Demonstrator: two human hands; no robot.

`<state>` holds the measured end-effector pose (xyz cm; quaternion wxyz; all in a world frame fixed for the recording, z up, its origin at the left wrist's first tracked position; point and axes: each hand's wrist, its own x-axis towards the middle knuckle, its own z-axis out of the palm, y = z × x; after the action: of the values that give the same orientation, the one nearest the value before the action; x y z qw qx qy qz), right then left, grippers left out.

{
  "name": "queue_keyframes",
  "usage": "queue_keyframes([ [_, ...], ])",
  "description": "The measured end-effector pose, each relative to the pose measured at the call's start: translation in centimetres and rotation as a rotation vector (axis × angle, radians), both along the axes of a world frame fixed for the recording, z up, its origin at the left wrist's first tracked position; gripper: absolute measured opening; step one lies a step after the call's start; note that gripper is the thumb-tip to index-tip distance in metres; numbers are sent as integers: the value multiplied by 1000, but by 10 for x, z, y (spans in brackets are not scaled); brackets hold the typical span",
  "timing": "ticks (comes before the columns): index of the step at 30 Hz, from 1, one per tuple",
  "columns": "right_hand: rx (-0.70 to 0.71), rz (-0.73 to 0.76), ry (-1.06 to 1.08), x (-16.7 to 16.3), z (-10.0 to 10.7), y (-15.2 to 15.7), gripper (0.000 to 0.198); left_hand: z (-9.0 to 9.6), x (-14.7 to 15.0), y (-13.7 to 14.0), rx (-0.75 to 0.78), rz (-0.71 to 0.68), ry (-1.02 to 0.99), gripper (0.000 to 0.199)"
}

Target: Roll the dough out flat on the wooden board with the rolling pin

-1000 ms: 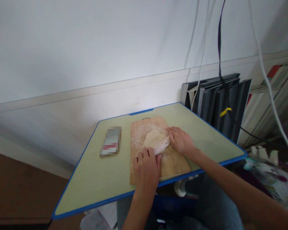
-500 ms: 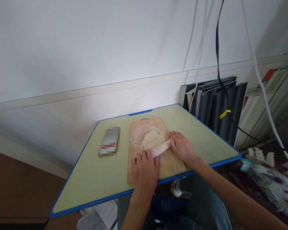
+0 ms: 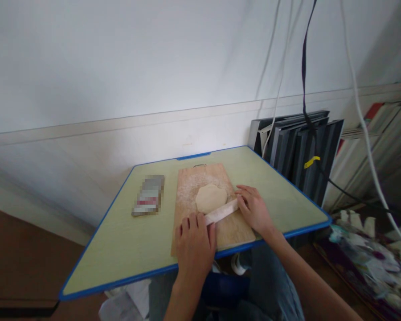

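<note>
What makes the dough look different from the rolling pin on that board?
Shape: the dough is a flat, wide, roughly round sheet, while the rolling pin is a long, narrow stick.
Hands: the rolling pin has the left hand and right hand at its two ends; the dough lies mostly on its far side.
Shared: the dough and rolling pin are both pale and over the wooden cutting board.

The board (image 3: 234,229) is matt wood, powdery toward its far end. The dough (image 3: 210,198) looks smooth and matt; the rolling pin (image 3: 222,211) has a matt, dusty surface. The tabletop (image 3: 137,245) looks smooth, its edging (image 3: 120,282) like plastic. The trousers (image 3: 272,285) look like denim cloth.
</note>
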<state>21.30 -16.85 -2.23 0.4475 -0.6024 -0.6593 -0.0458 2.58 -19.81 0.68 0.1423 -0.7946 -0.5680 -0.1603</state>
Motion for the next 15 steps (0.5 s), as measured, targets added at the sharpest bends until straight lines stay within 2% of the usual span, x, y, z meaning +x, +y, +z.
queue_keyframes([
  [10,-6,-1,199,4,1,-1,20,-5,-5,-1,7,-44,-35,25],
  [15,-23,-38,245,2,3,-2,17,-2,-23,16,-98,-145,-119,25],
])
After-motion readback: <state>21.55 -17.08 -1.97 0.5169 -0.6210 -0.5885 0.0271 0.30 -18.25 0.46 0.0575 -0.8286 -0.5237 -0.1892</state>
